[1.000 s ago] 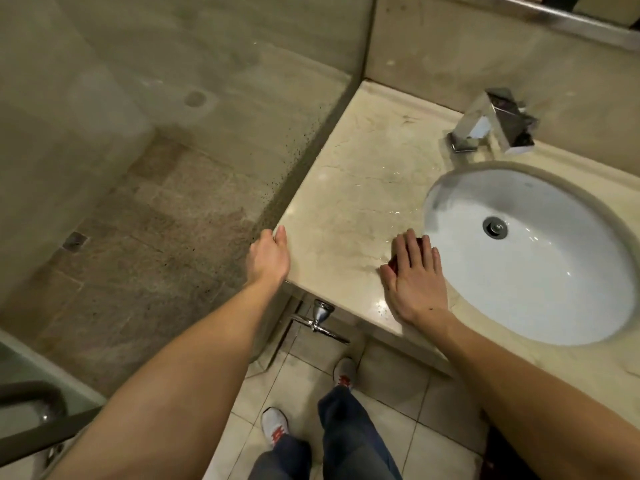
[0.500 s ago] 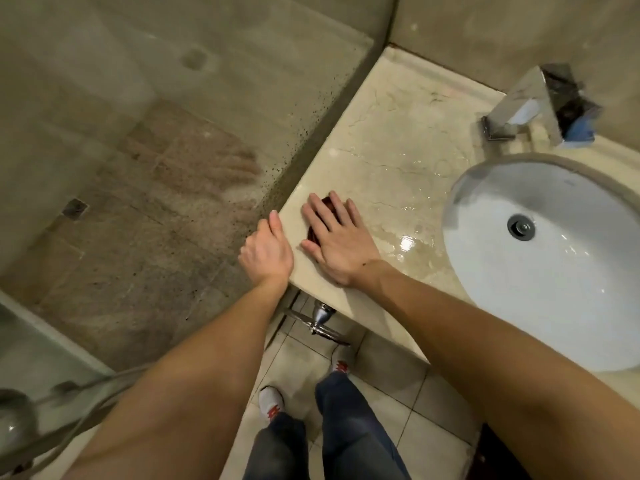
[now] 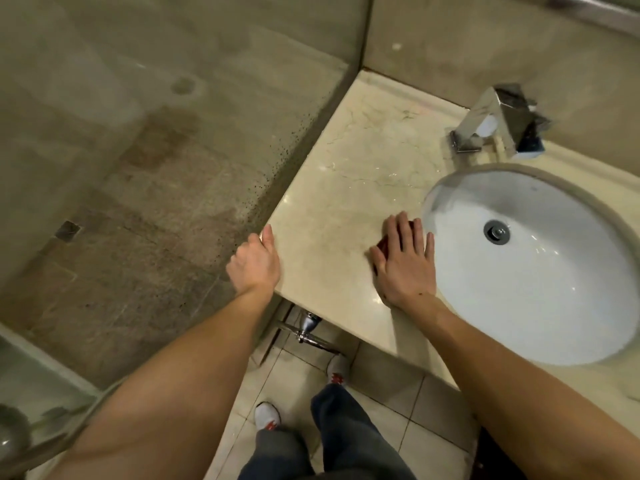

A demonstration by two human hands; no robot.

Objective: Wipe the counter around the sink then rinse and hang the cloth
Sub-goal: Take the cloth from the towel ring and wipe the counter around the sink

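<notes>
A beige marble counter (image 3: 349,174) surrounds a white oval sink (image 3: 526,282). My right hand (image 3: 405,261) lies flat on the counter just left of the sink's rim, pressing down a small dark red cloth (image 3: 383,244); only a sliver of the cloth shows under the fingers. My left hand (image 3: 254,263) grips the counter's left front corner, with the thumb on top. A square chrome tap (image 3: 498,123) stands behind the sink.
A glass shower screen (image 3: 194,140) runs along the counter's left edge, with the shower floor and a drain (image 3: 67,231) beyond it. Chrome plumbing (image 3: 306,329) sticks out under the counter. My legs and white shoes stand on the tiled floor (image 3: 298,379).
My right hand has slid the cloth from the counter's left edge back right to the sink's rim. My left hand has stayed on the corner.
</notes>
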